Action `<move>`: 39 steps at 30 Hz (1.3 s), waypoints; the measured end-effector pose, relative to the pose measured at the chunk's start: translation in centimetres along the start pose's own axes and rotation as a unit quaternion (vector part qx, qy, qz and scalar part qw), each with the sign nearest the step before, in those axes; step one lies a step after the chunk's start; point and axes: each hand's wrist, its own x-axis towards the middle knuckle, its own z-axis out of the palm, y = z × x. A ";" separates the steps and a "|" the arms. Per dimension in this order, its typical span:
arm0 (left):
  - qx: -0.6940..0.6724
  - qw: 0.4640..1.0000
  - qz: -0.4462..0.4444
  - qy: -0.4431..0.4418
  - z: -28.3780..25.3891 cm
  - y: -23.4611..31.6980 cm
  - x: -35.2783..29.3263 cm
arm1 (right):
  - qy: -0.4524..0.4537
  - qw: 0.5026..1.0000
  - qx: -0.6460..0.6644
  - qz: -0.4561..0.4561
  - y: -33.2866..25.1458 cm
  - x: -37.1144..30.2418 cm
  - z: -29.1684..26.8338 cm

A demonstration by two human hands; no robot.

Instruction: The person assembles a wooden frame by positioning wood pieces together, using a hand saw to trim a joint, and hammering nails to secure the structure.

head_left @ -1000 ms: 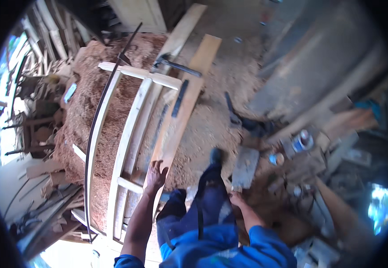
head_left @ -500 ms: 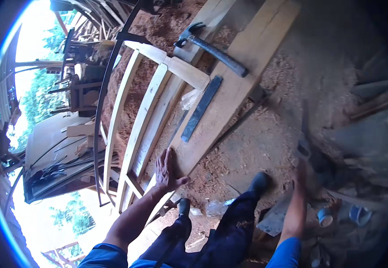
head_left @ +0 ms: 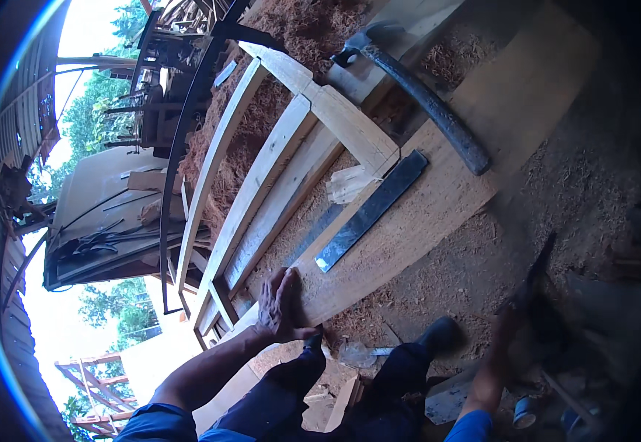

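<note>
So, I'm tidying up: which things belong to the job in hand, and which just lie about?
Likely with the job:
plank under the left hand
dark blurred thing at the right hand, grip unclear
hammer, handle on the plank
flat dark bar
wooden frame

Apparently lying about:
reddish shavings
small container, lower right

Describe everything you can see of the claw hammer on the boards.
The claw hammer has a dark, metal-looking head with a curved claw, and a long, dark, scuffed-looking handle whose material I can't tell. It lies on its side, slanting: the head is over the pale plank, and the handle's end is on the wide board. No one is holding it.
</note>
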 end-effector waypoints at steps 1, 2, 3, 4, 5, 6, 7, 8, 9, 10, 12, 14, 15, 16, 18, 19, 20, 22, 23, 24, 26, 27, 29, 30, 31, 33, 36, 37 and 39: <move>0.012 1.000 0.006 -0.002 0.2 0.1 0.4 | -0.016 1.000 0.002 0.005 -0.5 -1.0 -1.4; 0.003 1.000 0.012 0.011 0.0 -0.1 0.4 | -0.028 0.999 0.015 -0.004 -2.2 -2.9 -2.6; -0.011 1.000 0.002 0.029 -0.5 -0.2 0.2 | 0.018 0.997 0.063 -0.035 -3.4 -5.4 -4.1; -0.013 1.000 -0.021 0.005 -1.2 0.1 0.0 | 0.062 0.990 0.106 -0.069 -4.3 -7.9 -6.0; -0.026 0.999 -0.037 -0.008 -1.5 0.6 0.6 | 0.033 0.989 0.134 -0.057 -3.4 -10.0 -7.7; -0.034 0.998 -0.056 -0.024 -3.1 0.9 0.6 | -0.049 0.980 0.190 -0.027 -4.2 -13.6 -8.5; -0.061 0.997 -0.054 0.010 -3.4 1.1 0.9 | -0.109 0.967 0.228 0.026 -2.6 -16.0 -10.9; -0.053 0.997 -0.048 -0.001 -3.3 0.8 0.7 | -0.161 0.953 0.246 0.070 -1.2 -18.2 -13.9; -0.046 0.998 -0.041 -0.014 -3.1 1.0 0.9 | -0.028 0.960 0.278 0.038 -0.1 -20.8 -16.6; -0.053 0.993 -0.083 -0.062 -3.9 0.5 -0.7 | -0.100 0.964 0.241 0.051 -1.0 -24.0 -21.8; -0.060 0.994 -0.085 -0.044 -3.0 1.3 0.0 | -0.084 0.980 0.168 0.065 2.0 -27.4 -29.1; -0.068 0.986 -0.126 -0.090 -2.3 1.2 -1.4 | -0.152 0.955 0.217 0.133 0.7 -30.0 -39.9; -0.094 0.983 -0.133 -0.080 -2.9 2.0 -0.5 | -0.158 0.938 0.258 0.170 -0.1 -30.6 -45.2; -0.102 0.978 -0.147 -0.104 -4.0 2.2 1.2 | -0.145 0.946 0.234 0.172 1.2 -29.7 -47.3; -0.121 0.974 -0.157 -0.112 -6.4 2.9 2.8 | -0.061 0.993 0.083 0.058 4.4 -29.2 -49.5; -0.125 0.975 -0.163 -0.084 -7.6 2.7 3.8 | -0.069 0.994 0.059 0.052 4.1 -29.2 -51.9; -0.190 0.962 -0.194 -0.029 -8.8 2.8 5.2 | -0.034 0.996 0.048 0.063 1.6 -28.0 -55.2; -0.267 0.930 -0.251 0.014 -9.4 3.9 6.3 | -0.016 0.998 0.009 0.063 -0.7 -27.0 -59.9; -0.292 0.902 -0.317 0.027 -8.3 3.6 6.8 | 0.039 0.999 0.036 -0.008 -1.6 -26.1 -61.4; -0.312 0.867 -0.386 0.044 -7.5 3.7 7.2 | 0.088 0.990 0.070 -0.086 -2.7 -24.7 -62.4; -0.374 0.816 -0.410 0.161 -7.1 5.5 8.2 | 0.056 0.990 0.032 -0.125 -5.0 -21.7 -65.4; -0.391 0.799 -0.414 0.190 -7.5 7.2 9.0 | 0.047 0.989 0.006 -0.137 -5.9 -20.4 -66.7; -0.473 0.766 -0.389 0.195 -10.2 10.3 10.1 | 0.080 0.959 -0.039 -0.270 -6.3 -16.6 -68.0; -0.475 0.757 -0.405 0.193 -10.8 12.5 8.8 | 0.135 0.916 -0.058 -0.373 -6.7 -14.8 -68.4; -0.482 0.730 -0.445 0.192 -10.0 15.1 6.5 | 0.121 0.902 -0.067 -0.409 -8.5 -13.5 -69.1; -0.507 0.639 -0.555 0.163 -7.4 20.5 2.4 | -0.029 0.805 -0.176 -0.566 -15.0 -13.7 -71.1; -0.571 0.470 -0.669 0.070 -2.9 29.2 -3.2 | -0.044 0.674 -0.187 -0.714 -20.5 -11.0 -70.4; -0.544 0.456 -0.703 0.050 -2.8 31.9 -3.8 | -0.052 0.634 -0.195 -0.747 -22.2 -10.1 -70.0; -0.518 0.403 -0.754 0.005 -3.6 37.5 -4.1 | -0.055 0.570 -0.227 -0.788 -26.1 -9.1 -69.3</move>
